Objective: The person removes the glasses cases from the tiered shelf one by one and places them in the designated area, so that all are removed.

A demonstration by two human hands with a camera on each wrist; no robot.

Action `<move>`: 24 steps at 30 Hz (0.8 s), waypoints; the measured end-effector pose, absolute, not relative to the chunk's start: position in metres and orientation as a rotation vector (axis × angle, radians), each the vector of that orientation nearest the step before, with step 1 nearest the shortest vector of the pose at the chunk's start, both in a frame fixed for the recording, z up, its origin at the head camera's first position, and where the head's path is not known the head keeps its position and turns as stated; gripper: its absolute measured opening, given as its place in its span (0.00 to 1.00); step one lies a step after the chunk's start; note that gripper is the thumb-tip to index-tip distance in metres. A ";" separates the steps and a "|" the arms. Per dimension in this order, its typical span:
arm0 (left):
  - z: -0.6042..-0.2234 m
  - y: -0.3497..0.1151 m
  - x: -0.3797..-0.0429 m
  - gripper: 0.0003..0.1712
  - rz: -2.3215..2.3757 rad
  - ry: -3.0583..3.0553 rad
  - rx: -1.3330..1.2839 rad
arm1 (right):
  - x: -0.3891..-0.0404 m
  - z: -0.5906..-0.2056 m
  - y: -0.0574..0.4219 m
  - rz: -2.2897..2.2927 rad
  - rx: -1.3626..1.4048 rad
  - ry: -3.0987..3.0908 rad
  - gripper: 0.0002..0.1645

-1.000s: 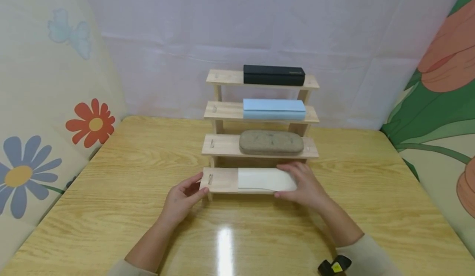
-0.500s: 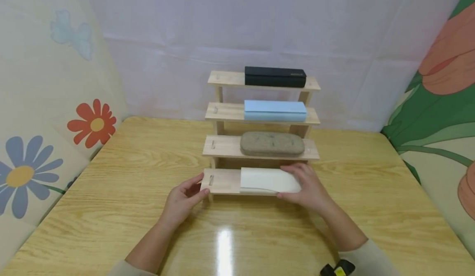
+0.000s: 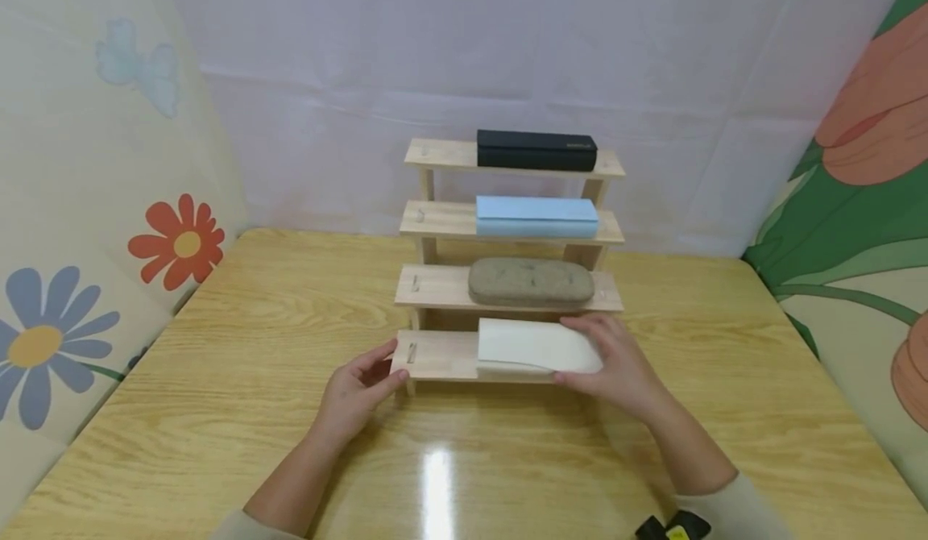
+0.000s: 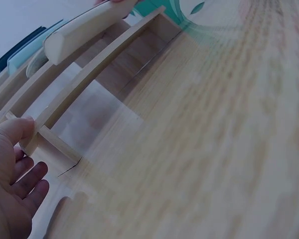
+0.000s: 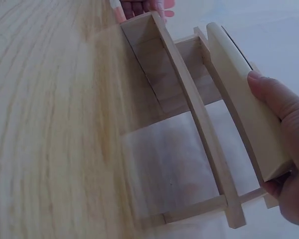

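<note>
The wooden four-step display rack (image 3: 444, 355) stands on the table. My left hand (image 3: 355, 391) holds the left end of its lowest shelf between thumb and fingers. My right hand (image 3: 616, 371) grips the right end of a white glasses case (image 3: 532, 345), thumb at the front, fingers behind. In the right wrist view the white glasses case (image 5: 244, 109) is held up off the lowest shelf, with a gap under it. On the shelves above lie a grey-brown glasses case (image 3: 531, 280), a light blue glasses case (image 3: 536, 218) and a black glasses case (image 3: 536, 151), from lower to upper.
The wood-grain table (image 3: 290, 314) extends around the rack. A white cloth backdrop (image 3: 362, 64) hangs behind it. Flower-patterned panels (image 3: 65, 185) stand at both sides. A small black and yellow object (image 3: 674, 528) is by the right sleeve.
My right hand has slid the white glasses case to the right along the lowest shelf and then raised it off the board. My left hand has stayed on the shelf's end.
</note>
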State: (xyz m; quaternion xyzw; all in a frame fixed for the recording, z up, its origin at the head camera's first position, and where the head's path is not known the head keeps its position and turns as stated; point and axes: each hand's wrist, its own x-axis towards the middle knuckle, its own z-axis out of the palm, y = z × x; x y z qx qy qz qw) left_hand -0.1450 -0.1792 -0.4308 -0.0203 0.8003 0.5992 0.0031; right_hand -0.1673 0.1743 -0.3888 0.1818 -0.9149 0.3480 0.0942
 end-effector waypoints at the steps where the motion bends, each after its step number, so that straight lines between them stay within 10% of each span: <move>1: -0.431 -0.179 -0.145 0.31 1.879 2.507 -0.068 | -0.167 -0.387 0.176 1.034 0.535 -2.715 0.42; 24: -0.429 -0.181 -0.143 0.30 1.869 2.509 -0.098 | -0.157 -0.357 0.214 0.997 0.484 -2.699 0.40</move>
